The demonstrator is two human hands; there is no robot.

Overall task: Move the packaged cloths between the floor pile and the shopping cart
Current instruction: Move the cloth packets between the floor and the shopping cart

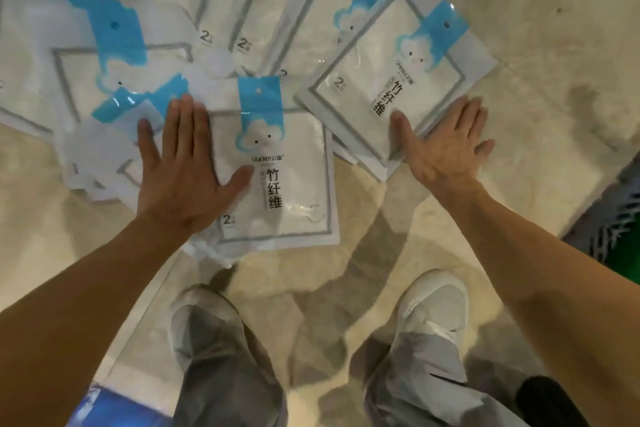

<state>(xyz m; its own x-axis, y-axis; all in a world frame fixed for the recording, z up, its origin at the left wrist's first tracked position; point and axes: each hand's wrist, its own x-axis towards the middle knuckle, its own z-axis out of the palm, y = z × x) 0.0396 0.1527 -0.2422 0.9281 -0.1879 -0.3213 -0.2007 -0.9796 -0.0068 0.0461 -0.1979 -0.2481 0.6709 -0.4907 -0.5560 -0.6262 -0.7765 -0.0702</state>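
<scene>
Several flat white cloth packages with blue cloud tabs lie fanned out in a pile (145, 55) on the beige floor. The nearest package (294, 163) lies straight in front of my feet. My left hand (183, 170) reaches over its left edge, fingers straight and spread. A tilted package (398, 80) lies to the right. My right hand (446, 146) hovers at its lower right corner, fingers straight and spread. Neither hand holds anything. No shopping cart shows in the head view.
My two white shoes (433, 308) and grey trouser legs stand just below the pile. A dark mat with a green patch (609, 229) sits at the right edge. A blue object (86, 406) shows at the bottom left. Bare floor lies to the right.
</scene>
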